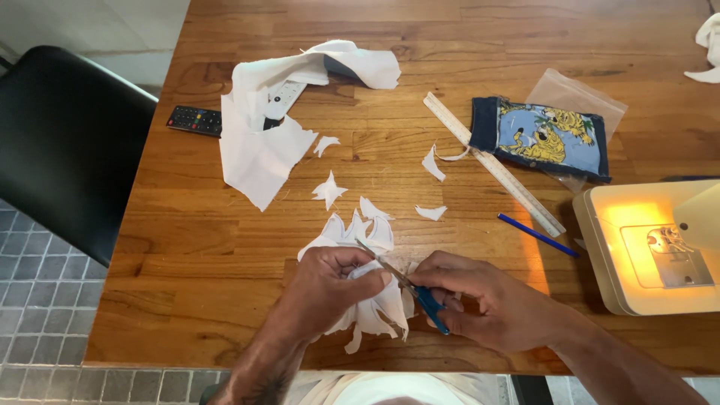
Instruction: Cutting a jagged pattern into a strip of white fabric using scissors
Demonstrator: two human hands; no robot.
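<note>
Head view, looking down at a wooden butcher-block table [225,315]: the left hand [326,289] is closed around a ragged piece of white fabric [375,307], thumb and fingers pinching it tight right at the cut. The right hand [480,304] is wrapped around small blue-handled scissors [409,289], fingers pressed through the loops, blades angled up and away toward the left hand's knuckles and biting into the cloth just beside that pinch.

Beyond the grip lie jagged white fabric scraps [328,189], and farther off on the left hand's side a large sheet of white cloth [259,146] draped over a black remote control [193,120]. Beyond the scissors hand lie a long pale wooden ruler [495,165], a blue pencil [538,235], and a dark-bordered blue pouch printed with yellow tigers [540,137] resting on a clear plastic bag [581,94]. Off to that hand's outer side glows a white sewing machine base [645,247].

What worries me is how close the blade tips sit to the pinching fingers; a hurried snip could nick them. The bunched cloth could also slip or fold, so the cut wanders off line or goes through a layer underneath
</note>
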